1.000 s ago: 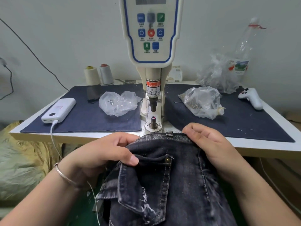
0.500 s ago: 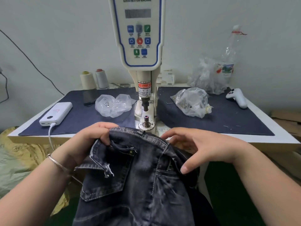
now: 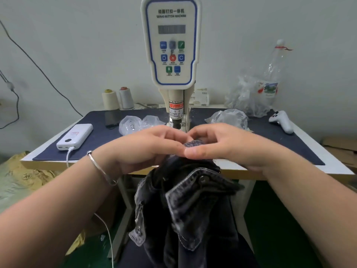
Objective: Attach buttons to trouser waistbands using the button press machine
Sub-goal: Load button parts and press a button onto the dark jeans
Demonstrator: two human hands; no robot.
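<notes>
My left hand [image 3: 146, 149] and right hand [image 3: 218, 146] both pinch the dark grey denim trouser waistband [image 3: 193, 143] at the near table edge [image 3: 270, 174], just before the white button press machine [image 3: 172, 55]; the trouser legs hang below.

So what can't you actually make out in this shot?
- Head view: the machine's lower die, hidden behind both hands, left hand and right hand.
- Waistband tip: mostly covered by fingers.
- Display: digits blurred.
- Bag contents: too small.

Button press machine [image 3: 171, 45] reads "SERVO BUTTON MACHINE", "CARE OF FINGER"
</notes>
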